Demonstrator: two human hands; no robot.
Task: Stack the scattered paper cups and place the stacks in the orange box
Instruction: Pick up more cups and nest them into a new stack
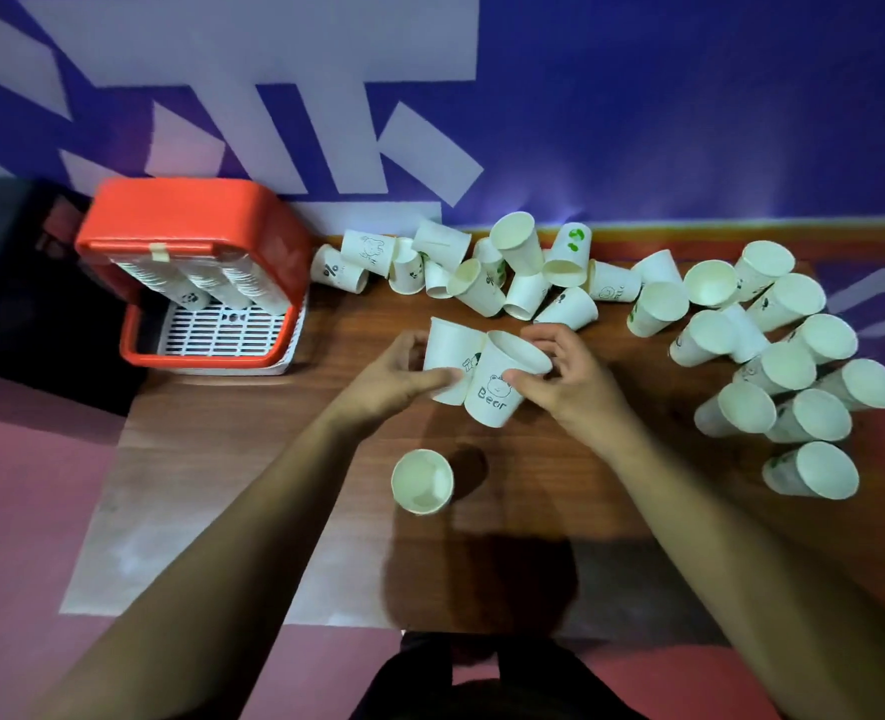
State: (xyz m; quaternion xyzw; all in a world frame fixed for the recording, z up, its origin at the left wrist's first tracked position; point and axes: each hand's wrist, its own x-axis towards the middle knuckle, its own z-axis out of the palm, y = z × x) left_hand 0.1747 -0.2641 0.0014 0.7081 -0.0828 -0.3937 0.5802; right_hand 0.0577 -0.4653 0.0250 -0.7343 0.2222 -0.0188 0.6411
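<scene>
My left hand point(396, 379) grips a white paper cup point(443, 356) above the middle of the wooden table. Touching its right side is a second cup printed "Bear" point(500, 387), held at the rim by my right hand point(567, 374). One cup point(422, 480) stands alone, upright, near the table's front. Several cups point(482, 272) lie tumbled along the back edge, and several more point(783, 356) stand or lean at the right. The orange box point(196, 220) sits at the back left with long stacks of cups point(212, 283) lying inside it.
The wooden table point(253, 459) ends at a pale strip on the left and at a front edge near my body. A white slotted tray point(222, 332) lines the box floor. A purple and white wall rises behind the table.
</scene>
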